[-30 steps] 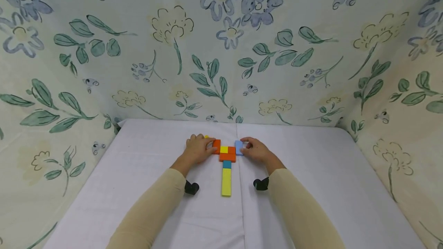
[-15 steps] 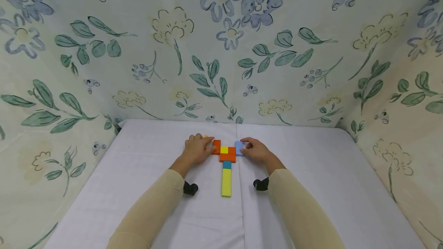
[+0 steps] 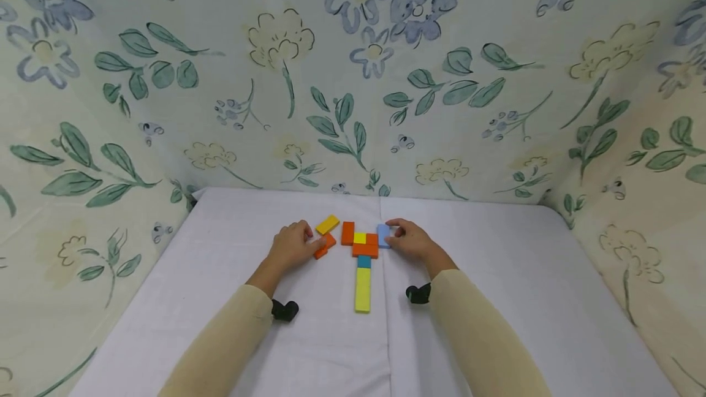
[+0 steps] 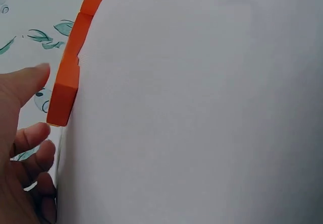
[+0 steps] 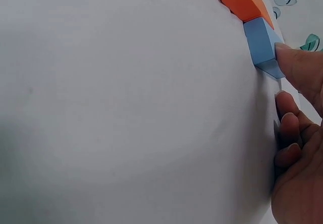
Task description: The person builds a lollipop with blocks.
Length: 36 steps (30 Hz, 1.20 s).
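Observation:
In the head view, my left hand (image 3: 292, 245) is beside loose orange blocks (image 3: 329, 239), its thumb overlapping them. The left wrist view has its thumb and fingers spread apart near an orange block (image 4: 64, 95), with a gap between. My right hand (image 3: 412, 241) pinches a light blue block (image 5: 262, 45) between thumb and fingers, against the right end of a flat block figure. That figure has an upright orange block (image 3: 347, 233) at left, a small yellow block (image 3: 360, 238), a wide orange block (image 3: 365, 251), a teal block (image 3: 364, 261) and a long yellow-green block (image 3: 362, 290) below.
A loose yellow block (image 3: 328, 224) lies beyond my left hand. White cloth (image 3: 485, 311) with a crease covers the table. Floral fabric (image 3: 342, 78) rises behind it and at both sides. Black wrist devices (image 3: 285, 310) poke out below both sleeves.
My left hand has let go of the upright orange block and moved left to the loose orange blocks. The loose yellow block shows fully. My right hand has kept its hold.

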{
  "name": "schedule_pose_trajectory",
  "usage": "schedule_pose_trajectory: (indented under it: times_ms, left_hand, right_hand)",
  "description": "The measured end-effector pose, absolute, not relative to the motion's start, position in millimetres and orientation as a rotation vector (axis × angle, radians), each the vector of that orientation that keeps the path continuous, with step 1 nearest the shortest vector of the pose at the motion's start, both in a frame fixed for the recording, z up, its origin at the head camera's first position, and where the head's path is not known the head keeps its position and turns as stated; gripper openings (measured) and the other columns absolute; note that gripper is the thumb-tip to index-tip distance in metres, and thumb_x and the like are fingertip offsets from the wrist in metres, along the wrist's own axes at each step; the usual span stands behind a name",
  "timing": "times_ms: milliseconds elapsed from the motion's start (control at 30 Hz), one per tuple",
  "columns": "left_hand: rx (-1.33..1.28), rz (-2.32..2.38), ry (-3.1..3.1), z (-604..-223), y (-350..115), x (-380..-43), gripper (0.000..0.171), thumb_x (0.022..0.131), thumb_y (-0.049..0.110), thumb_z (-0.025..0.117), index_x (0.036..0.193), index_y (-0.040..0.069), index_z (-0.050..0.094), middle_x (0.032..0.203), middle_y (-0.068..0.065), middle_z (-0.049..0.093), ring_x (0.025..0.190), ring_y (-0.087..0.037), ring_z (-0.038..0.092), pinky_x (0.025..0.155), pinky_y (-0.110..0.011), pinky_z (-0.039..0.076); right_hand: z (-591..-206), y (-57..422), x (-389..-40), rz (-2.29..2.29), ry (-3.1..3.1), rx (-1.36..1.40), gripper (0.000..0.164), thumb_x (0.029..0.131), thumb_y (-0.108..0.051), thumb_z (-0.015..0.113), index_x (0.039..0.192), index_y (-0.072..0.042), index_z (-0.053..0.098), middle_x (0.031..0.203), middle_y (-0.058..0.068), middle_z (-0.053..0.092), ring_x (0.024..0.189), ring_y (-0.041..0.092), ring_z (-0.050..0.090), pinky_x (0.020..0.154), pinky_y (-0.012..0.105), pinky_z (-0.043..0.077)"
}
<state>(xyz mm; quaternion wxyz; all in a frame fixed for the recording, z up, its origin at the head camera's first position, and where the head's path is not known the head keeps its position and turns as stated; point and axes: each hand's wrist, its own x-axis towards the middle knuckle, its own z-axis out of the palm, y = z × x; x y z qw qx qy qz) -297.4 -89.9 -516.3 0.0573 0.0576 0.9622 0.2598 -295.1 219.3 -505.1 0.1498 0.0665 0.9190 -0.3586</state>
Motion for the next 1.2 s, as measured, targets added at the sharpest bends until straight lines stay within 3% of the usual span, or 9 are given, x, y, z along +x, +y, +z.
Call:
schedule_pose_trajectory:
  times_ms: [200, 367, 633, 767, 1000, 1200]
  left_hand:
    - [0.167, 0.812, 2.822, -517.5, -90.3, -287.2, 0.044, 0.083, 0.052, 0.079, 0.102, 0.016, 0.062, 0.094, -0.003, 0.061, 0.094, -0.024, 0.050, 0.082, -0.039, 0.038]
    - [0.182, 0.887, 2.803, -519.0, -94.6, -283.1, 0.037, 0.084, 0.044, 0.081, 0.104, 0.017, 0.067, 0.098, -0.001, 0.064, 0.096, -0.022, 0.054, 0.087, -0.040, 0.044]
    - [0.211, 1.050, 2.743, -517.1, -98.9, -281.0, 0.034, 0.085, 0.041, 0.082, 0.106, 0.017, 0.072, 0.099, 0.001, 0.067, 0.092, -0.019, 0.058, 0.084, -0.035, 0.052]
    - [0.279, 1.095, 2.745, -509.4, -88.6, -283.3, 0.034, 0.085, 0.041, 0.082, 0.108, 0.018, 0.073, 0.099, 0.003, 0.067, 0.094, -0.020, 0.056, 0.082, -0.033, 0.051]
    - [0.420, 1.005, 2.779, -490.4, -57.5, -293.8, 0.040, 0.087, 0.043, 0.080, 0.117, 0.017, 0.074, 0.105, 0.002, 0.069, 0.101, -0.021, 0.055, 0.092, -0.038, 0.051]
    - [0.483, 0.854, 2.806, -485.2, -27.0, -309.0, 0.042, 0.090, 0.047, 0.075, 0.121, 0.018, 0.073, 0.109, 0.001, 0.068, 0.107, -0.021, 0.051, 0.092, -0.040, 0.049]
  right_hand:
    - [-504.9, 223.3, -296.2, -1.051, 2.619, 0.217, 0.046, 0.098, -0.032, 0.067, 0.142, -0.024, 0.057, 0.119, 0.010, 0.054, 0.110, 0.029, 0.051, 0.093, 0.042, 0.045]
    - [-506.2, 224.3, -296.1, -1.054, 2.627, 0.190, 0.046, 0.098, -0.031, 0.067, 0.142, -0.022, 0.057, 0.117, 0.011, 0.054, 0.109, 0.029, 0.051, 0.091, 0.041, 0.044]
    - [-506.6, 223.2, -296.8, -1.051, 2.629, 0.196, 0.047, 0.097, -0.031, 0.067, 0.142, -0.023, 0.057, 0.116, 0.010, 0.054, 0.109, 0.028, 0.051, 0.090, 0.040, 0.044]
    - [-506.8, 222.3, -296.9, -1.050, 2.628, 0.191, 0.047, 0.097, -0.032, 0.067, 0.142, -0.023, 0.057, 0.116, 0.010, 0.054, 0.108, 0.029, 0.051, 0.090, 0.040, 0.044]
    - [-507.2, 219.7, -296.1, -1.056, 2.615, 0.180, 0.046, 0.097, -0.032, 0.067, 0.142, -0.023, 0.057, 0.115, 0.010, 0.054, 0.108, 0.029, 0.051, 0.090, 0.040, 0.043]
    - [-507.7, 218.2, -296.1, -1.048, 2.629, 0.170, 0.045, 0.098, -0.032, 0.066, 0.141, -0.023, 0.057, 0.115, 0.010, 0.054, 0.108, 0.028, 0.051, 0.090, 0.040, 0.043]
